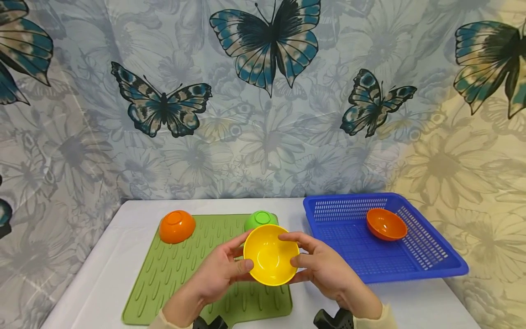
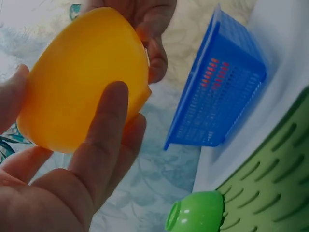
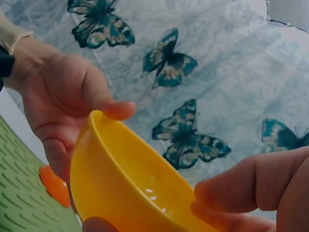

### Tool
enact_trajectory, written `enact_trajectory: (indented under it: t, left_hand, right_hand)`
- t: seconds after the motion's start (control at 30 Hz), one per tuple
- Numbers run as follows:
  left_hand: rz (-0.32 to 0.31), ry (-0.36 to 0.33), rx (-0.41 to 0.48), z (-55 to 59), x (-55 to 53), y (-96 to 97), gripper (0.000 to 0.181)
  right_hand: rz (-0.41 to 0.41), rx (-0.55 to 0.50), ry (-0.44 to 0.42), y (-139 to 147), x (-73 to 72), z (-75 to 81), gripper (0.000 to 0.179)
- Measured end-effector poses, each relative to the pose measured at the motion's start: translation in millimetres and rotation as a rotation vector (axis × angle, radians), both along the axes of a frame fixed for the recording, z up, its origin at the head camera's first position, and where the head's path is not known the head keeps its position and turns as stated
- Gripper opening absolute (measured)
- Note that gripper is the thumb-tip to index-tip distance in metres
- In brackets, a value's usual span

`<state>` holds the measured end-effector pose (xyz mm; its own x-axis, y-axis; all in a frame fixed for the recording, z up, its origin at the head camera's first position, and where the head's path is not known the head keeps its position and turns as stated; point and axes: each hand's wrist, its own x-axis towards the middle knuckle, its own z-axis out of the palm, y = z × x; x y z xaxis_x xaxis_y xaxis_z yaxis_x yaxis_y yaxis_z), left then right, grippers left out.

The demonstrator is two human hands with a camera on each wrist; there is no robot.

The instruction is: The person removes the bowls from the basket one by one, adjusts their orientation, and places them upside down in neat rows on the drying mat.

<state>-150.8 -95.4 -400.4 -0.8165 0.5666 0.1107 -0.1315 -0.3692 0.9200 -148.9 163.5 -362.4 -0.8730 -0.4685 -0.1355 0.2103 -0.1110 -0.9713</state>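
Observation:
A yellow bowl [image 1: 271, 256] is held up above the table between both hands, its inside facing the head camera. My left hand [image 1: 219, 269] grips its left side, thumb over the rim and fingers against the outer wall, as the left wrist view shows. On the opposite side my right hand [image 1: 324, 265] pinches the rim, with thumb and index finger at the inside edge and other fingers behind. Just behind the bowl, a green bowl [image 1: 261, 219] lies upside down on the green drying mat [image 1: 213, 246]. An orange bowl [image 1: 177, 226] sits upside down at the mat's far left corner.
A blue plastic basket [image 1: 337, 256] stands on the right of the white-covered table [image 1: 98, 256]. Inside it, another orange bowl [image 1: 386, 225] rests tilted, opening up. A butterfly-patterned cloth [image 1: 271, 160] hangs behind the table.

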Motion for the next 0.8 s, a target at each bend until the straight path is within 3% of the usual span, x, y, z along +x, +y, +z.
enact_trajectory:
  t: [0.17, 0.33, 0.4, 0.5, 0.63, 0.8]
  left_hand:
    - [0.054, 0.109, -0.129, 3.1, 3.7, -6.3, 0.07]
    - [0.151, 0.184, -0.314, 6.6, 9.3, -11.6, 0.071]
    - [0.184, 0.214, -0.37, 7.4, 12.7, -13.6, 0.071]
    - [0.24, 0.289, -0.427, 7.3, 18.3, -15.3, 0.072]
    - [0.315, 0.518, -0.547, 5.1, 27.4, -14.9, 0.073]
    - [0.391, 0.977, -0.718, -1.9, 36.8, -12.9, 0.078]
  right_hand:
    - [0.054, 0.005, 0.015, 5.8, 1.3, 2.8, 0.049]
    - [0.002, 0.059, 0.068, 14.8, 2.4, 7.2, 0.052]
    - [0.003, 0.04, 0.052, 18.2, 2.2, 7.9, 0.054]
    - [0.077, -0.055, -0.032, 21.5, 0.0, 5.4, 0.056]
    - [0.196, -0.193, -0.143, 22.1, -4.4, -4.5, 0.054]
    - [0.252, -0.306, -0.223, 23.4, -7.6, -15.2, 0.049]
